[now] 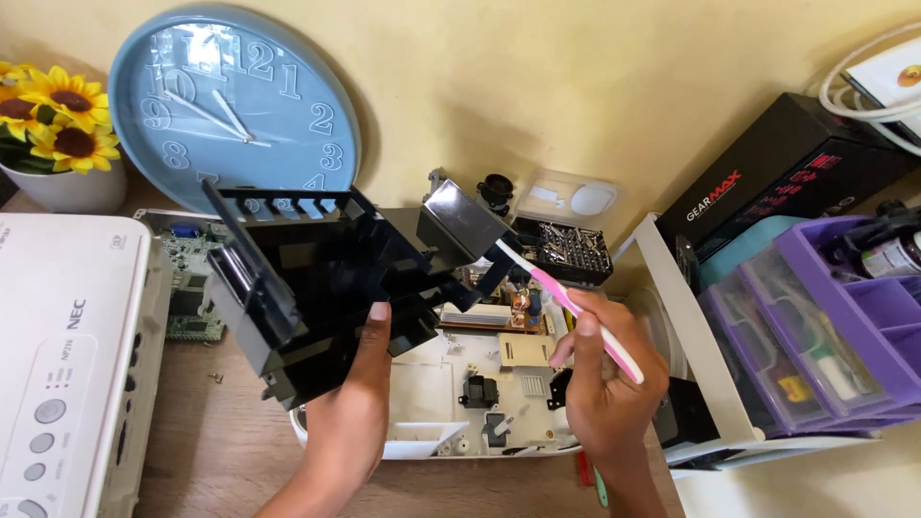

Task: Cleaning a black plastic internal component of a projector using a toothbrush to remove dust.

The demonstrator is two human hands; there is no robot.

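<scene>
My left hand grips a black plastic housing part, holding it tilted above the table with the thumb on its lower edge. A pink and white toothbrush sits in my right hand, its bristle end touching the right side of the black part. Below both hands lies an opened white device base with small black components and a circuit board at its far edge.
A white projector cover lies at the left over a green circuit board. A blue wall clock and sunflowers stand behind. A screwdriver bit case, black box and purple drawer organizer fill the right.
</scene>
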